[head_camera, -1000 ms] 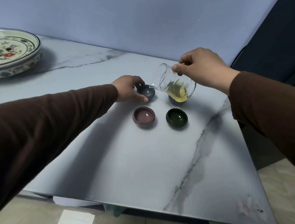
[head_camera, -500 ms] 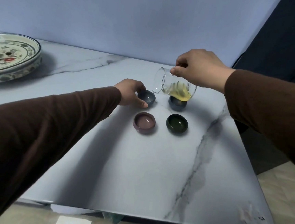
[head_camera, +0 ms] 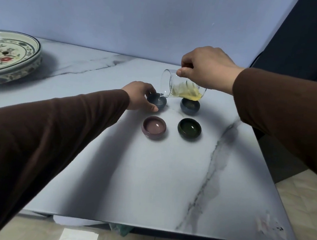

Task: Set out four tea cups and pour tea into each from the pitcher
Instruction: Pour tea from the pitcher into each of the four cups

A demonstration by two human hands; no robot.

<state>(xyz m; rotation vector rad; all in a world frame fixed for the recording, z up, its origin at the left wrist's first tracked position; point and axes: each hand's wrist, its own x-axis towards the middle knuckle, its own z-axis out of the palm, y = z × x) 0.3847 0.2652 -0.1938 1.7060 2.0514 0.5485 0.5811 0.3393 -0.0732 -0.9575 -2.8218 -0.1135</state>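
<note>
Several small tea cups stand in a square on the marble table (head_camera: 149, 176). A pink cup (head_camera: 154, 127) and a dark green cup (head_camera: 189, 129) sit nearer me, both with liquid inside. Behind them are two blue-grey cups, one at the back left (head_camera: 158, 101) and one at the back right (head_camera: 190, 107). My left hand (head_camera: 139, 96) holds the back left cup by its side. My right hand (head_camera: 206, 67) grips a glass pitcher (head_camera: 181, 87) of yellow tea, tipped on its side, its spout over the back left cup.
A large painted plate (head_camera: 8, 57) lies at the table's far left. A pale blue wall stands behind the table. The table's right and near edges drop to a tiled floor (head_camera: 303, 205). A dark curtain (head_camera: 303, 36) hangs at the right.
The pitcher has tipped further and its spout has come down over the back left cup. My left hand stays on that cup.
</note>
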